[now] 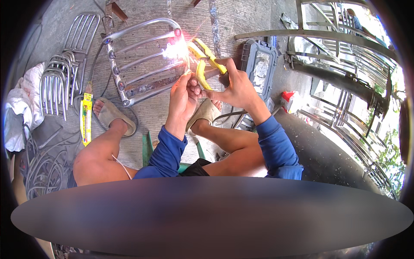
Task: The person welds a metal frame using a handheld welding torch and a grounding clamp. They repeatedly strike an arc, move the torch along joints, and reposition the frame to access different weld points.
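Observation:
In my right hand [235, 88] is a yellow welding electrode holder [202, 74], with the fingers and thumb wrapped round it. My left hand [184, 93] is closed just left of it, fingertips pressed together at the near right end of a shiny metal tube frame [148, 47]. Glare hides what those fingers grip. A blinding welding arc [174, 51] burns on the frame's right side and throws sparks. The frame has several parallel bars and lies on the ground ahead of my feet.
Finished-looking tube racks [55, 82] stand at left, beside a yellow packet [86, 118] and coiled cables [51, 159]. A dark plastic case [260, 64] sits right of my hands. Farther right are long metal frames [319, 33] and a red-and-white bag [290, 101].

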The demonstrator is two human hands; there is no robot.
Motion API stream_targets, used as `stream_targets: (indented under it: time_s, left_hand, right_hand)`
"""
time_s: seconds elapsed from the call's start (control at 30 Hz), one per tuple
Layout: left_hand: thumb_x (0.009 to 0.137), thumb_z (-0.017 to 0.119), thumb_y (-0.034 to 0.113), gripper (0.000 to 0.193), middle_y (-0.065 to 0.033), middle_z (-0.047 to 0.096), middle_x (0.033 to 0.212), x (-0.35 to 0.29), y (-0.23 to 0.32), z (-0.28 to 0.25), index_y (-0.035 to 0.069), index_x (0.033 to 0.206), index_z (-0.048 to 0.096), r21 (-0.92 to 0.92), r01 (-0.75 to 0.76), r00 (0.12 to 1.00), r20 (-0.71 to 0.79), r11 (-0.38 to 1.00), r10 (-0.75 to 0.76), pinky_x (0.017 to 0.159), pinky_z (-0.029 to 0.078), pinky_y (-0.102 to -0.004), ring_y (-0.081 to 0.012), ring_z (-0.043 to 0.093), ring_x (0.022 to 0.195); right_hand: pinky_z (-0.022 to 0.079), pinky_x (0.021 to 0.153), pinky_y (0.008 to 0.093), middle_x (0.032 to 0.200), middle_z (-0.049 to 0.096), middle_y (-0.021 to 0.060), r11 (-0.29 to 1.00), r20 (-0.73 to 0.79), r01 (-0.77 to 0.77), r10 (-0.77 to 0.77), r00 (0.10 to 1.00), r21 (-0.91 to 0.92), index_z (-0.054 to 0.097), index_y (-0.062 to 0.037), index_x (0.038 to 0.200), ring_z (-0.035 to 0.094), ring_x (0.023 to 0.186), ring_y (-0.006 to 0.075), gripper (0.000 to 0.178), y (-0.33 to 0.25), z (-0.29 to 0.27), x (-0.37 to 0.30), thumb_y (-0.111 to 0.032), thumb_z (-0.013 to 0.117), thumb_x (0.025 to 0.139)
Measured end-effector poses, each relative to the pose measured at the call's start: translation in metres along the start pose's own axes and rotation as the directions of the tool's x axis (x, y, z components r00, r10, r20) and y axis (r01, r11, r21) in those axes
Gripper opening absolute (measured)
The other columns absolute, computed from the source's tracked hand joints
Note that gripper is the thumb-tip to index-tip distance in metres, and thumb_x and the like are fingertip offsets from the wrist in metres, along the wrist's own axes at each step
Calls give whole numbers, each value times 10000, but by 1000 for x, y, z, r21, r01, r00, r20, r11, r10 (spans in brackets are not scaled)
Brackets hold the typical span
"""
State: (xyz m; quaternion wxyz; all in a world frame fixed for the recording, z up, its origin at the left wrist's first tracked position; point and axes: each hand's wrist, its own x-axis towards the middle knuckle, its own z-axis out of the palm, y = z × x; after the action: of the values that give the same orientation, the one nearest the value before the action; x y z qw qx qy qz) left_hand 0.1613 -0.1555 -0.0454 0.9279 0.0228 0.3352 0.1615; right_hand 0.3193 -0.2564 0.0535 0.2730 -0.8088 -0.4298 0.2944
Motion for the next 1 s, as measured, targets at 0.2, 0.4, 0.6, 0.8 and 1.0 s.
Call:
stream_targets:
  time_s: [0.2,0.4,0.6,0.8,1.0]
  left_hand:
    - [1142,568,275,239,-2,625,843,1,-4,-10,59,1084,652,21,-18,999,29,1000,17,641,509,-330,-135,608,689]
    - [1104,640,266,210,3,610,832,-2,-4,-7,64,1059,679,18,-32,998,51,999,31,658,511,-336,-148,608,700]
    - [1094,654,257,204,-3,610,817,-4,0,3,63,1036,674,10,10,999,-38,1000,-10,640,505,-343,-152,590,670]
    - [1110,624,277,223,15,619,788,-3,-3,5,86,999,655,74,-68,997,-33,995,71,602,494,-332,-130,587,629]
    - [1136,596,302,207,69,601,776,-3,4,3,115,1066,650,49,37,999,-10,998,-36,644,478,-288,-78,561,631]
  right_hand:
    - [551,659,421,841,699,164,991,91,-136,136,987,-1,495,-55,1388,694,689,305,898,-4,-6,0,-409,980,720]
    - [576,689,448,872,711,178,999,39,-39,37,999,29,482,-83,1397,704,706,340,907,-6,-3,1,-439,973,723]
    - [561,686,425,880,685,157,996,63,-92,92,994,5,477,-68,1392,698,725,315,916,-2,-2,0,-405,986,709]
    - [496,579,338,715,600,62,988,-21,-127,129,991,84,422,-30,1310,611,599,182,884,-4,-1,1,-346,996,717]
    - [605,773,463,952,733,265,990,22,-141,141,990,-9,417,18,1367,765,860,457,968,-7,-8,4,-447,957,711]
